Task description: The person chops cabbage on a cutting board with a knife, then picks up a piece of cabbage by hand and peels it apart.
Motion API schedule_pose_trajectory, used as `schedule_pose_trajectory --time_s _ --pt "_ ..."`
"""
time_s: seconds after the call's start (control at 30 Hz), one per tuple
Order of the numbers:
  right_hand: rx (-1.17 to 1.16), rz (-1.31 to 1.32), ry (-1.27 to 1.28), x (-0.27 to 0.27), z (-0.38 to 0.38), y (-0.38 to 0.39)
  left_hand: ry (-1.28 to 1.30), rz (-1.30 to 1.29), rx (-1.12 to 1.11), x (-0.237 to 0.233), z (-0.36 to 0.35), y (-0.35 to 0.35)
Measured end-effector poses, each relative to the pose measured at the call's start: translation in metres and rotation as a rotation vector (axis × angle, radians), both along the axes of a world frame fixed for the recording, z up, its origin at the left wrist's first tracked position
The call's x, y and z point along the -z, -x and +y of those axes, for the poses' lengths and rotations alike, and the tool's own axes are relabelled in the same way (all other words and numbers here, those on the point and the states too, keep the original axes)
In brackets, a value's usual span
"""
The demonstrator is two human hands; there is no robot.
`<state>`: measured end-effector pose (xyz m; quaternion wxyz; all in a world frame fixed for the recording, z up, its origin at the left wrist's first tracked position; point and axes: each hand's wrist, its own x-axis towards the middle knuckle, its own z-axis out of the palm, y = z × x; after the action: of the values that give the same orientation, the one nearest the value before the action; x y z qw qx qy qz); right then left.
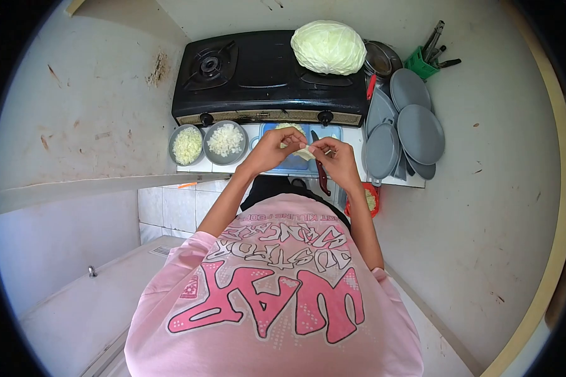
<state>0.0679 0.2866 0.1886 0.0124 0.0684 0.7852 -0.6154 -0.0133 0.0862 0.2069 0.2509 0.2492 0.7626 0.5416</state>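
My left hand (pixel 275 149) and my right hand (pixel 337 162) meet over a blue cutting board (pixel 289 166), fingertips pinched on a pale piece of cabbage leaf (pixel 305 153). Behind my fingers, pale green cabbage (pixel 290 127) lies on the board, partly hidden. A knife (pixel 322 178) with a reddish-brown handle rests at the board's right side, beneath my right hand. To the left stand two grey bowls; one holds finely chopped cabbage (pixel 187 146), the other chopped white pieces (pixel 226 139).
A whole cabbage (pixel 329 48) sits on the right of the black two-burner stove (pixel 258 78). Grey plates (pixel 421 133) lean at the right, near a green utensil holder (pixel 421 63). Below the counter is a red container (pixel 372 201) with pale scraps.
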Motion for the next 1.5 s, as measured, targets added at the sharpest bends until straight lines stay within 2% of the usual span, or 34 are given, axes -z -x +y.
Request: schedule_pose_trajectory --time_s 0.63,0.73,0.83,1.4,1.5 --pt "-0.034 -0.017 0.069 0.002 0.003 0.001 -0.055 0.016 -0.015 0.005 0.0 -0.002" --pt "-0.054 -0.028 0.088 -0.001 0.004 0.0 -0.15 -0.046 -0.038 0.006 0.002 -0.003" --pt "-0.064 -0.052 0.064 -0.001 0.006 -0.002 -0.111 -0.189 -0.009 0.007 0.0 0.0" --pt "-0.047 0.012 0.084 0.006 0.005 -0.007 -0.117 -0.269 -0.033 0.008 -0.005 -0.006" --pt "-0.05 -0.063 0.032 0.011 0.005 -0.005 -0.113 -0.252 -0.03 0.009 -0.005 -0.007"
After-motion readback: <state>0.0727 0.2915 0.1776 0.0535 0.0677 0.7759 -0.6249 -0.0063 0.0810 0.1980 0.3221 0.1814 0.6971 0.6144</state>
